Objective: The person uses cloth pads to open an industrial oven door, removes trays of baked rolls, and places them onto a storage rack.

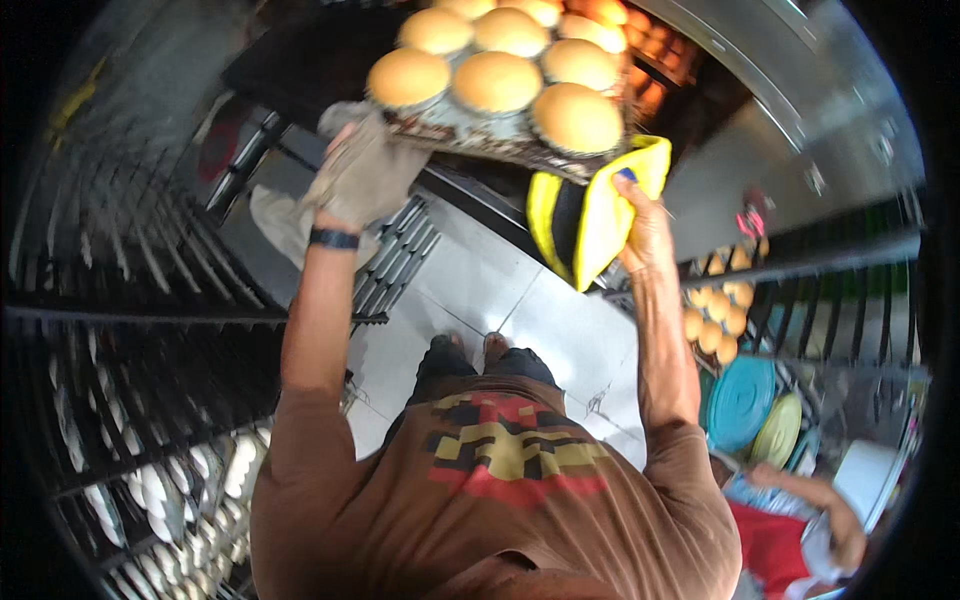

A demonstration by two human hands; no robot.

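Note:
A dark, worn baking tray (460, 137) is raised at the top of the view, loaded with several round golden buns (498, 82) in fluted tins. My left hand (342, 138) is closed on its near left corner through a grey cloth (375, 178), which covers most of the fingers. At the near right corner, my right hand (645, 225) grips the tray through a folded yellow cloth (608, 205) with a black band. My right thumb lies on top of the cloth; the other fingers are mostly hidden.
Beyond the tray, an oven opening glows orange over more buns (655, 45). Dark racks (130, 300) line the left, with pale dough pieces (160, 500) on lower shelves. On the right are another batch of buns (715, 315), a teal lid (740, 400) and a person in red (770, 545).

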